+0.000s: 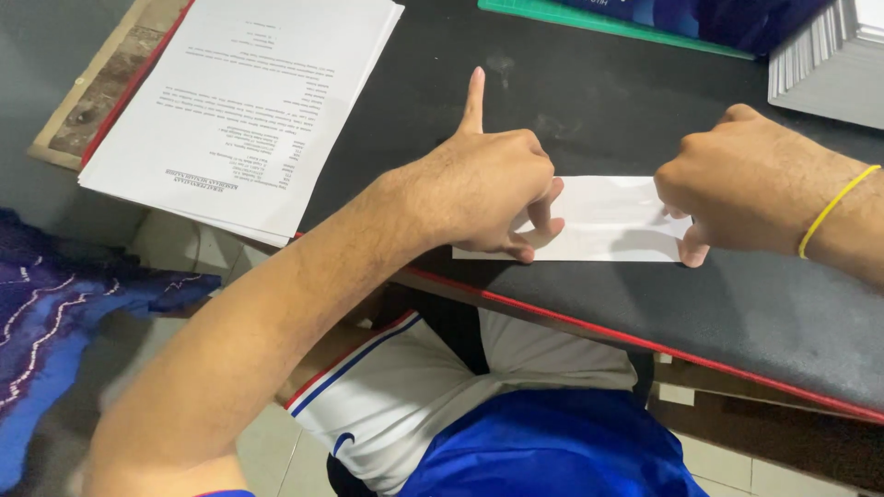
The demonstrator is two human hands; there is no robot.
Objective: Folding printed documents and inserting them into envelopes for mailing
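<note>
Both my hands are down on one folded white paper strip (603,219), lying flat in the middle right of the frame on the black desk mat (645,120), close to its red-trimmed near edge. My left hand (488,189) sits on the strip's left end, most fingers curled under and pressing the paper flat, while the index finger sticks straight up toward the top of the frame, touching nothing. I judge the curled fingers are there to pin that end so the sheet cannot slide. My right hand (741,179) is bunched into a loose fist over the right end, thumb tip and knuckles down on the paper; whether it pinches an edge or only presses, I cannot tell, because the fingers are tucked beneath. A single yellow band (836,207) rings that wrist.

Counting now: two hands, one strip, one band. In the upper left lies one stack of printed sheets (244,101), squared up and out of reach, likely kept clear of the working spot. In the upper right corner, a second stack of white cards or paper (829,60) shows edge-on; how many leaves it holds I cannot count. Along the top edge runs one green cutting mat (589,17).
</note>
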